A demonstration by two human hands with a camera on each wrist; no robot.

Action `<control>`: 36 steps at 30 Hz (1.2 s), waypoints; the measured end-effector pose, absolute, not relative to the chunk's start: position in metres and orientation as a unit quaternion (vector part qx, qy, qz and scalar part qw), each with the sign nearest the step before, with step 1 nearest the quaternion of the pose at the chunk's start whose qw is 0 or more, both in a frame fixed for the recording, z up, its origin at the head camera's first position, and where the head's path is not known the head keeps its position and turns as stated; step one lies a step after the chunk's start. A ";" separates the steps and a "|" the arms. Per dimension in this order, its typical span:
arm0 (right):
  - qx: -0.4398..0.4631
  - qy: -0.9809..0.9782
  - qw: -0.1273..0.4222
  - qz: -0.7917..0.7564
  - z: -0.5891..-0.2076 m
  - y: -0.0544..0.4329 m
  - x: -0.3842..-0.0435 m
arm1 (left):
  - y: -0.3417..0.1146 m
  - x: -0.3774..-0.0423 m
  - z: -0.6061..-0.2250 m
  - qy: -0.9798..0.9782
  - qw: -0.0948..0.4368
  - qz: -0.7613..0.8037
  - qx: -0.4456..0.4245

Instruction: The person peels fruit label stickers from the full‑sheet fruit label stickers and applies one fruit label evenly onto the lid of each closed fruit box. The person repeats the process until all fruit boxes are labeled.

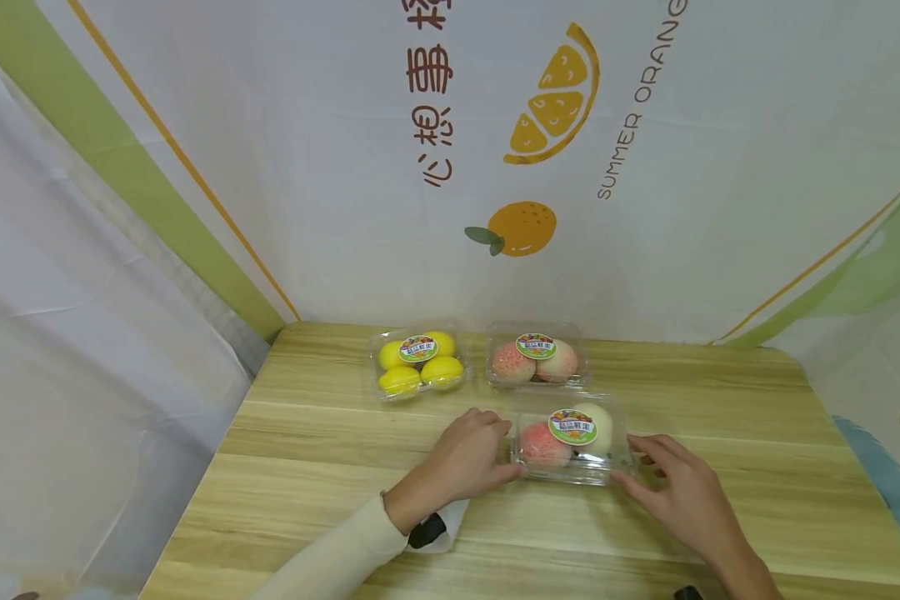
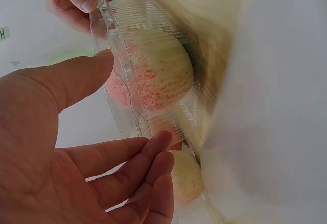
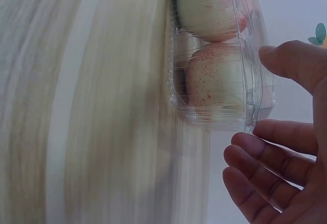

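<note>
A clear plastic clamshell box (image 1: 611, 462) with a pink-and-cream peach pair inside and a round label on its lid sits between the two hands. My left hand (image 1: 461, 454) is at its left end, with the thumb tip at the rim and the fingers bent round the corner. At the right end my right hand (image 1: 678, 492) holds the near corner between thumb and index finger. Through the box wall in the right wrist view a speckled peach (image 3: 217, 75) shows. The left wrist view has a large peach (image 2: 153, 70) behind the ridged plastic.
Directly behind stands another clear box (image 1: 498, 379) with two peaches. To its left, a clear box (image 1: 375, 367) holds several lemons. The wooden table (image 1: 307, 458) meets a printed cloth (image 1: 382, 275) at the back. White paper (image 1: 450, 533) lies under the left wrist.
</note>
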State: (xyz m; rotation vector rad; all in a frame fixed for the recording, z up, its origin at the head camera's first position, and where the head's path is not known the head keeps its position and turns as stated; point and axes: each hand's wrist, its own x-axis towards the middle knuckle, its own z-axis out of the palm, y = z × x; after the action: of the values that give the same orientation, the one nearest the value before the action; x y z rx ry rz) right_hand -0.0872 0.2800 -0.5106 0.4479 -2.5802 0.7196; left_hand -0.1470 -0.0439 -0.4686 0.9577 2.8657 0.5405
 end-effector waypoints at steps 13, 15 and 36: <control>0.160 -0.927 0.222 0.256 -0.511 0.296 -0.083 | -0.027 -0.150 -0.466 0.933 0.048 0.160 0.320; 0.156 -0.929 0.220 0.254 -0.511 0.299 -0.082 | -0.024 -0.151 -0.467 0.932 0.048 0.157 0.323; 0.138 -0.931 0.216 0.261 -0.509 0.324 -0.075 | 0.006 -0.157 -0.468 0.927 0.050 0.138 0.344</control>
State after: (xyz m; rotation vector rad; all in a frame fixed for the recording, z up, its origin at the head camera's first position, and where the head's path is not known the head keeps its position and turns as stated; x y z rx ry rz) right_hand -0.0748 0.3238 -0.5093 0.3818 -2.5791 0.7219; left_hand -0.1572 0.0057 -0.4679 1.0487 2.8229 0.4206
